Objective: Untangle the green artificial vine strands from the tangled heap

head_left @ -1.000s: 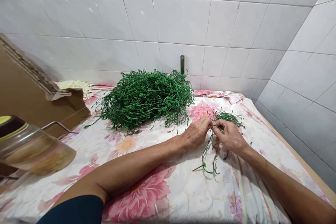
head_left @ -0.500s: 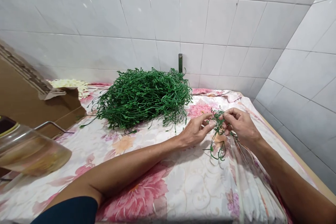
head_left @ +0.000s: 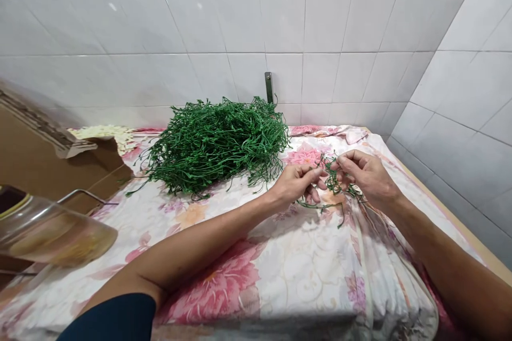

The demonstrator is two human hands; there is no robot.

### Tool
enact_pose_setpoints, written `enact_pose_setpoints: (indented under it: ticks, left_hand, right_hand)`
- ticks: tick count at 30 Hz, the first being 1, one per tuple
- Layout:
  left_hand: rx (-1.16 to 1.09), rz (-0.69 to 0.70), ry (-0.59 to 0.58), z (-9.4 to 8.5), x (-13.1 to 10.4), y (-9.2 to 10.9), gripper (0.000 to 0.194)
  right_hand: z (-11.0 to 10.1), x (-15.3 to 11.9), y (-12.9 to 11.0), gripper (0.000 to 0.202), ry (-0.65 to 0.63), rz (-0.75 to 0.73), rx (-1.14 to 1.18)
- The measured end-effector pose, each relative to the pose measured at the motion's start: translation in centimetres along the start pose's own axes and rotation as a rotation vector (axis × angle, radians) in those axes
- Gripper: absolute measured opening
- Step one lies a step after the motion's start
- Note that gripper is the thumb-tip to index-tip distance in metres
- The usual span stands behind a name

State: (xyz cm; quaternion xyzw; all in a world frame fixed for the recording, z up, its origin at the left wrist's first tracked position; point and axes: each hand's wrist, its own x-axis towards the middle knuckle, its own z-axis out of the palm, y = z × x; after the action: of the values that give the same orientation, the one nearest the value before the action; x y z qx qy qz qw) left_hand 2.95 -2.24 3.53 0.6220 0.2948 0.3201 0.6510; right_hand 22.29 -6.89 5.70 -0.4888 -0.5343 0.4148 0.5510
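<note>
Thin green stems with small knobbed tips hang in a loose tangle between my two hands, above the flowered cloth. My right hand is closed, thumb and forefinger pinching the upper part of this tangle. On its left side, my left hand has thumb and forefinger drawn together at a stem, the other fingers curled below. Part of what the fingers grip is hidden behind them. Beyond my left hand lies a large heap of the same green stems.
A floral cloth covers the table. At left stand a torn cardboard box and a clear jar beside a bent metal rod. Pale yellow pieces lie behind the box. A metal strip rises against the tiled wall.
My left hand has shifted slightly left and its thumb and forefinger have come together. A stem now stretches sideways below the fingers. The camera view has tilted a little.
</note>
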Motion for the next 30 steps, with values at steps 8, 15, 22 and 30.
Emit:
enact_pose_setpoints:
  ticks: [8, 15, 22, 30]
  left_hand:
    - [-0.095, 0.13, 0.17, -0.6, 0.5, 0.8, 0.044]
    - [-0.065, 0.168, 0.2, -0.6, 0.5, 0.8, 0.047]
    - [-0.078, 0.038, 0.19, -1.0, 0.9, 0.3, 0.052]
    - [0.21, 0.177, 0.225, -2.2, 1.6, -1.8, 0.049]
  right_hand:
    - [0.3, -1.1, 0.2, 0.04, -0.437, 0.121, -0.213]
    - [0.4, -1.4, -0.2, 0.023, -0.652, 0.092, -0.324]
    - [-1.2, -0.1, 0.7, 0.033, -0.354, 0.033, -0.304]
    - [-5.2, 2.3, 0.3, 0.034, 0.117, -0.197, -0.178]
